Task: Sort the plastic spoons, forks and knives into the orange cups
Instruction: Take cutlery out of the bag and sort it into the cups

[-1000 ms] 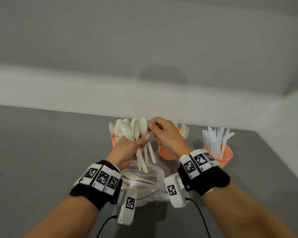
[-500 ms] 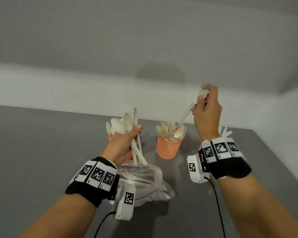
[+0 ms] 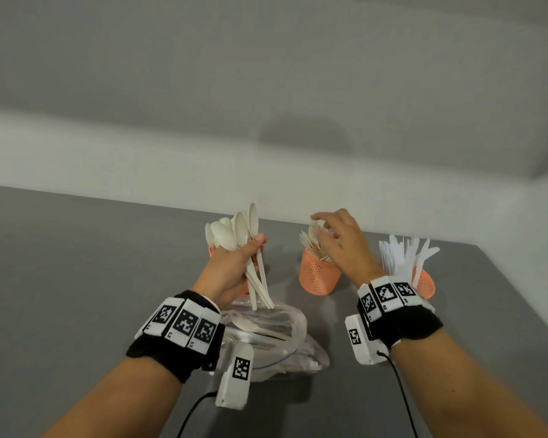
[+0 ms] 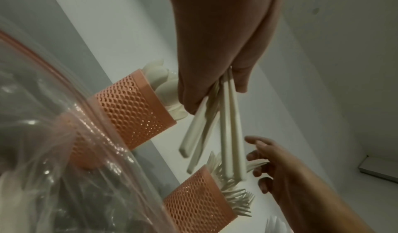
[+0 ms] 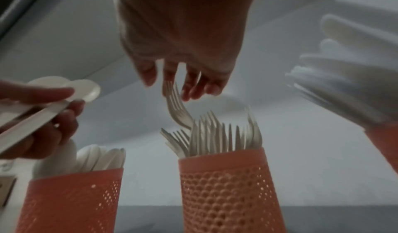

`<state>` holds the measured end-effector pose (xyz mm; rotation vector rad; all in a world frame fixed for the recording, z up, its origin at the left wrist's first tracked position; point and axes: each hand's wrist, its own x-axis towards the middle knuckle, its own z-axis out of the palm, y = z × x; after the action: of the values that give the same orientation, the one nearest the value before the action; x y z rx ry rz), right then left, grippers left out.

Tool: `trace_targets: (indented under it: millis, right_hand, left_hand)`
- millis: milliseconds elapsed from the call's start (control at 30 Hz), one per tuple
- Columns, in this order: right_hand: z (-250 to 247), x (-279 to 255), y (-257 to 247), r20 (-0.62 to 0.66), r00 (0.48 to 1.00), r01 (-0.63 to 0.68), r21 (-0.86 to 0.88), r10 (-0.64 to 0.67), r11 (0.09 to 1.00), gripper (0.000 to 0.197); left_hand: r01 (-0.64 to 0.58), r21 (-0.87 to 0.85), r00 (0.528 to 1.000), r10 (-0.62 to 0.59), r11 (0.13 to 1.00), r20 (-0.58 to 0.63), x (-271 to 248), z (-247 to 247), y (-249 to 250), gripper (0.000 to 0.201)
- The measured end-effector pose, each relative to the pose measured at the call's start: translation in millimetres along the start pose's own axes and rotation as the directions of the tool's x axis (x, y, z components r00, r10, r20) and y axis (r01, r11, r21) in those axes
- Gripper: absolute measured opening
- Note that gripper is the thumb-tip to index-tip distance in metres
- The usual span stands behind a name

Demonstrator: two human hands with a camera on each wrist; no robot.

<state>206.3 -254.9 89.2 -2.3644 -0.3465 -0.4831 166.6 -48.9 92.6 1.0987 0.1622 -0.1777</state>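
Gripping a bunch of spoons, left hand is above clear bag. Right hand, fingers spread, hovers over fork in middle cup; spoon cup left, knife cup right w/ knives.

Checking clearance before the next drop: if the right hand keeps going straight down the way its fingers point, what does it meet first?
Most likely the forks standing tines-up in the middle orange cup. The right hand hangs directly above them, one fork at its fingertips, nothing between. The exact gap is unclear.
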Motion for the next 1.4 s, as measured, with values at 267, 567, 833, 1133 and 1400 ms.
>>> trace_targets:
  millis: [267, 567, 833, 1133, 1400]
  right_hand:
    - [-1, 6, 11, 0.059, 0.989, -0.118, -0.25, 0.137, 0.961, 0.024]
    - [22, -12, -80, 0.374, 0.923, 0.015, 0.21, -0.095, 0.978, 0.053]
    - [59, 3, -99, 0.43, 0.888, -0.401, 0.552, 0.162, 0.731, 0.04]
    - [61, 38, -78, 0.034, 0.905, -0.239, 0.866, 0.424, 0.44, 0.019]
    - [109, 38, -87, 0.178, 0.912, -0.338, 0.837, 0.37, 0.43, 0.022]
  left_hand:
    - [-0.014, -0.007, 0.999, 0.015, 1.0, 0.046, -1, 6, 1, 0.01]
    - [-0.113, -0.084, 0.987, 0.122, 0.99, 0.109, 1, 9, 6, 0.01]
    - [-0.383, 0.675, 0.919, 0.332, 0.631, 0.211, 10, -3, 16, 0.05]
    - [-0.186, 0.824, 0.968, 0.242, 0.536, 0.061, 42, -78, 17, 0.128]
    - [-0.247, 0.742, 0.944, 0.328, 0.623, 0.039, 64, -78, 0, 0.098]
